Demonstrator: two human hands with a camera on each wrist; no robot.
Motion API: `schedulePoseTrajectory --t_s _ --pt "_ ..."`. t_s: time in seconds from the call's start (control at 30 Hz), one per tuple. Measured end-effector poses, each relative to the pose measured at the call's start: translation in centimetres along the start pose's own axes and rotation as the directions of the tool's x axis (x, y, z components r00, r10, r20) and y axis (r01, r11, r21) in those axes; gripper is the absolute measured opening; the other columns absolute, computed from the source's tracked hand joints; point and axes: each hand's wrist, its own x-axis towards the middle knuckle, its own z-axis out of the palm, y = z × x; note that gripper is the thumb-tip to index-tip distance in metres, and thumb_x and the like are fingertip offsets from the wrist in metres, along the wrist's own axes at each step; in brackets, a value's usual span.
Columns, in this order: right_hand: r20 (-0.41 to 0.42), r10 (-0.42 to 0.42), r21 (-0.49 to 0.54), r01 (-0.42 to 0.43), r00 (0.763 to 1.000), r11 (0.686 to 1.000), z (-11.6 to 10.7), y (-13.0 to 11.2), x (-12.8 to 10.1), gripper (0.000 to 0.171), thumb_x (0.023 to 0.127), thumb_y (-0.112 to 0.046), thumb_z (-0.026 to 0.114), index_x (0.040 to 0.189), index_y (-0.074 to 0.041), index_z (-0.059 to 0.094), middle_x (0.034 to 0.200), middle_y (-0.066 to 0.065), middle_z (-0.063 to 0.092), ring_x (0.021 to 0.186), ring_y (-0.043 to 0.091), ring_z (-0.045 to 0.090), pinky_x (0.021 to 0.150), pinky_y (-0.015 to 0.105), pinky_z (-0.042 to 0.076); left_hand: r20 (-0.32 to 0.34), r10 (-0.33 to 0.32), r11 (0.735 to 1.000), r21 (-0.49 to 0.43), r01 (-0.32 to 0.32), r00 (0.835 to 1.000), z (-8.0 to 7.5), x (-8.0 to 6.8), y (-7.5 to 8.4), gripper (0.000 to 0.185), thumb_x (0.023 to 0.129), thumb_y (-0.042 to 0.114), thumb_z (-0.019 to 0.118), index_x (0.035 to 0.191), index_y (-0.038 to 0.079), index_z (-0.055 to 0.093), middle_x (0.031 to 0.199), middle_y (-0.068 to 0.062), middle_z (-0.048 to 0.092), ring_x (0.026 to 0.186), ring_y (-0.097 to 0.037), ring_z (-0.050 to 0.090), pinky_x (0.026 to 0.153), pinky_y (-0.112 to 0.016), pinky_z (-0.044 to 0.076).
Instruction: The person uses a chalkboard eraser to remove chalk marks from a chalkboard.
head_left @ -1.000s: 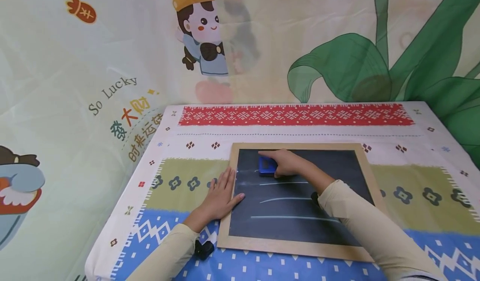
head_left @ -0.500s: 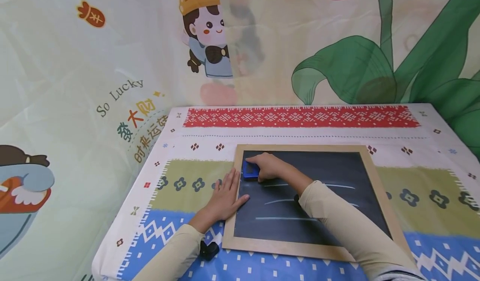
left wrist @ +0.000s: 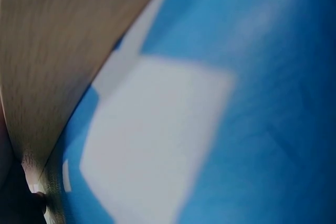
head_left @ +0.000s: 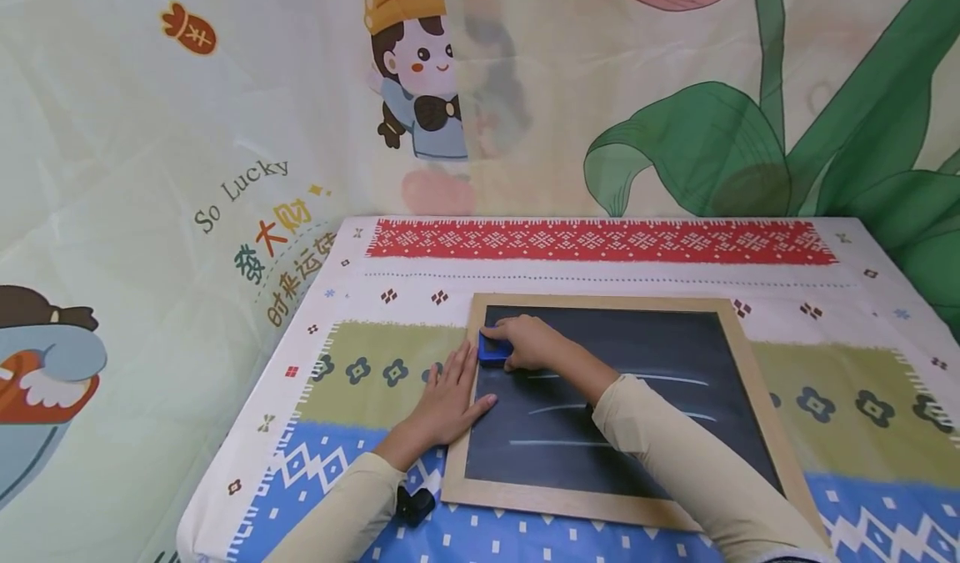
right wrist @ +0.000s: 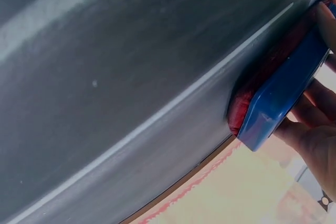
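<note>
One eraser (head_left: 494,351): blue back, red felt | right hand (head_left: 531,343) gripping | left hand (head_left: 447,396) flat

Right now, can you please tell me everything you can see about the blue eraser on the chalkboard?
The eraser is a small block with a blue, plastic-looking back and a red, felt-like pad, seen in the right wrist view. The pad lies flat against the dark chalkboard, near its upper left corner and close to the wooden frame. The right hand grips it with curled fingers. White chalk lines remain just below and to its right.
</note>
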Motion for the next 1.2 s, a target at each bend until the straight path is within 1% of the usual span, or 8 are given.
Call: schedulePoseTrajectory --t_s 0.2,0.33,0.5,0.63,0.83,1.03,1.13,1.2 --pt "0.004 -0.002 0.002 0.002 1.000 1.000 -0.1 0.0 -0.1 0.065 0.078 -0.019 0.072 0.136 -0.019 0.045 0.136 0.013 0.048 0.123 0.031 0.046 0.101 0.044 0.037 0.021 -0.010 1.000 0.008 0.010 1.000 -0.2 -0.1 0.0 0.076 0.094 0.052 0.033 0.148 0.009 0.002 0.155 -0.009 -0.005 0.141 -0.031 0.003 0.109 -0.057 0.006" --pt "-0.014 0.001 -0.009 -0.001 1.000 1.000 0.1 0.4 -0.7 0.064 0.080 -0.020 0.070 0.138 -0.020 0.043 0.138 0.014 0.045 0.125 0.032 0.045 0.101 0.045 0.036 0.027 0.006 1.000 0.015 -0.006 1.000 -0.4 0.0 0.2 0.072 0.095 0.049 0.032 0.148 0.008 0.003 0.155 -0.009 -0.003 0.141 -0.030 0.004 0.108 -0.057 0.007" --pt "-0.026 -0.020 -0.020 0.020 0.999 1.000 0.4 0.9 -1.4 0.062 0.083 -0.021 0.067 0.139 -0.019 0.040 0.140 0.015 0.042 0.126 0.033 0.043 0.101 0.045 0.037 0.046 -0.006 1.000 0.030 0.004 0.999 -0.5 -0.1 0.4 0.072 0.096 0.049 0.030 0.148 0.009 0.002 0.155 -0.008 -0.003 0.142 -0.030 0.004 0.109 -0.056 0.008" --pt "-0.016 -0.002 -0.025 0.002 1.000 1.000 0.1 1.7 -2.3 0.062 0.083 -0.021 0.067 0.139 -0.020 0.040 0.141 0.015 0.041 0.126 0.033 0.043 0.100 0.046 0.037 0.040 -0.012 1.000 0.029 0.010 0.999 -0.4 -0.2 0.2 0.072 0.096 0.049 0.030 0.148 0.008 0.003 0.155 -0.009 -0.003 0.141 -0.030 0.005 0.109 -0.056 0.009" --pt "-0.022 0.046 -0.020 -0.047 0.999 0.999 -0.4 4.6 -4.7 0.062 0.084 -0.022 0.066 0.139 -0.020 0.039 0.141 0.016 0.040 0.125 0.037 0.043 0.098 0.048 0.038 0.020 -0.011 1.000 0.026 0.010 1.000 -0.3 -0.2 0.0 0.072 0.096 0.046 0.034 0.147 0.005 0.005 0.154 -0.012 0.000 0.141 -0.031 0.007 0.108 -0.056 0.010" --pt "-0.047 0.093 -0.013 -0.093 0.995 0.996 -0.9 8.1 -7.6 0.063 0.082 -0.021 0.068 0.139 -0.017 0.040 0.139 0.019 0.041 0.122 0.040 0.044 0.096 0.052 0.039 0.017 -0.022 0.999 0.025 0.022 1.000 -0.5 -0.2 -0.2 0.072 0.096 0.045 0.036 0.147 0.005 0.005 0.154 -0.012 0.001 0.141 -0.031 0.007 0.109 -0.056 0.009" --pt "-0.056 0.125 -0.012 -0.126 0.991 0.992 -1.1 9.7 -9.1 0.064 0.081 -0.021 0.068 0.138 -0.016 0.041 0.138 0.021 0.042 0.119 0.042 0.045 0.094 0.053 0.039 0.014 -0.013 1.000 0.023 0.013 1.000 -0.5 -0.2 0.0 0.072 0.095 0.045 0.037 0.147 0.004 0.006 0.154 -0.013 0.002 0.141 -0.032 0.008 0.109 -0.056 0.009" --pt "-0.064 0.151 -0.009 -0.151 0.987 0.988 -1.1 10.7 -10.2 0.064 0.080 -0.021 0.069 0.138 -0.016 0.042 0.137 0.022 0.042 0.118 0.043 0.046 0.093 0.054 0.039 0.024 -0.007 1.000 0.027 0.007 1.000 -0.5 -0.1 0.1 0.073 0.096 0.045 0.037 0.147 0.004 0.005 0.154 -0.013 0.001 0.141 -0.031 0.007 0.109 -0.056 0.009"
